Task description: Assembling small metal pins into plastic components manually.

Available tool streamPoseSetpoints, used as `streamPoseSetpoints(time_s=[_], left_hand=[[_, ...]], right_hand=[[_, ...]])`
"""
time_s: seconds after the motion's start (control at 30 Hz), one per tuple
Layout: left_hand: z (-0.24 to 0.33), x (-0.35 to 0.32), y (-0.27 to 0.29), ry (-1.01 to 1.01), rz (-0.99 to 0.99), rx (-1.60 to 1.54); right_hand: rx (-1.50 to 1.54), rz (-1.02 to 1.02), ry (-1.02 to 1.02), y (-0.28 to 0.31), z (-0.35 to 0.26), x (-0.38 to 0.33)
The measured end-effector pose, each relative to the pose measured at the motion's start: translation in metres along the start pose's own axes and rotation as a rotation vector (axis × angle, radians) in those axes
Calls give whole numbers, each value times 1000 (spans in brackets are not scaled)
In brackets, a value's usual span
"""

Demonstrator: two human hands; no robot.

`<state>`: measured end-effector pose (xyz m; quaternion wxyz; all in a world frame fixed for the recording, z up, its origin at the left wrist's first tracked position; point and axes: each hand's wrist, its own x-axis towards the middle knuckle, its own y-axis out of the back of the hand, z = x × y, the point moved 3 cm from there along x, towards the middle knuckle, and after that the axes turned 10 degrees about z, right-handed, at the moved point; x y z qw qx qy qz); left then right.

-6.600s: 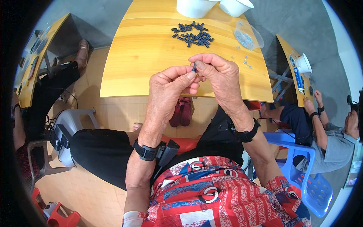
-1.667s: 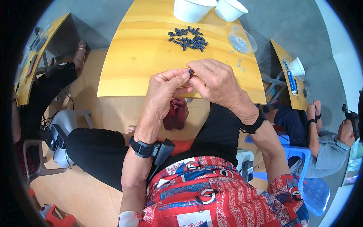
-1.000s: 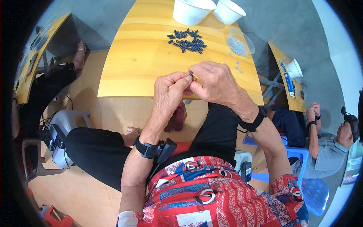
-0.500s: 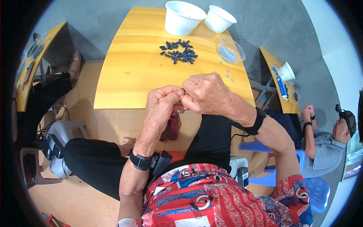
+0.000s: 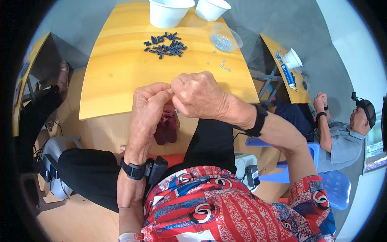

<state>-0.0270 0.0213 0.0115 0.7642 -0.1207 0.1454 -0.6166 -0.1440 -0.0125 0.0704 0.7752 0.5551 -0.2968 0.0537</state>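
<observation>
My left hand (image 5: pixel 151 103) and my right hand (image 5: pixel 198 93) meet just over the table's near edge, both closed, fingertips pressed together. What they pinch is covered by the fingers now; a moment ago a small black piece showed at the left fingertips. Beyond them lies a loose heap of short black cylindrical pieces (image 5: pixel 171 49) on the yellow wooden table (image 5: pixel 117 76). Right of the heap, several small silver screws (image 5: pixel 224 65) are scattered near a clear plastic tub (image 5: pixel 222 42) of shiny small parts.
Two white tubs, a larger one (image 5: pixel 169 15) and a smaller one (image 5: pixel 213 9), stand at the table's far edge. At right, another person (image 5: pixel 342 137) sits by a second table (image 5: pixel 299 93) bearing a white cup (image 5: pixel 292 59) and a blue box (image 5: pixel 288 76). A blue stool (image 5: pixel 314 157) is nearby.
The view has shifted, so the table and heap appear further left and higher. My hands stay together, and the dark piece between them has gone out of sight behind the fingers.
</observation>
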Motion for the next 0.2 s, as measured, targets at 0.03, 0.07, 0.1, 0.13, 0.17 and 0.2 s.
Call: streamPoseSetpoints(time_s=[0.03,0.07,0.1,0.13,0.17,0.2], left_hand=[[-4,2,-2,12,1,-26],[-6,4,-4,24,3,-51],[-9,5,-5,45,-2,-62],[-9,6,-5,42,0,-55],[-8,7,-6,46,-1,-57],[-9,6,-7,57,-2,-58]], right_hand=[[-5,8,0,-4,4,-5],[19,29,-18,-7,7,-9],[49,49,-37,-8,9,-11],[52,57,-38,-9,10,-12],[69,49,-100,-8,13,-13],[90,37,-167,-9,14,-16]])
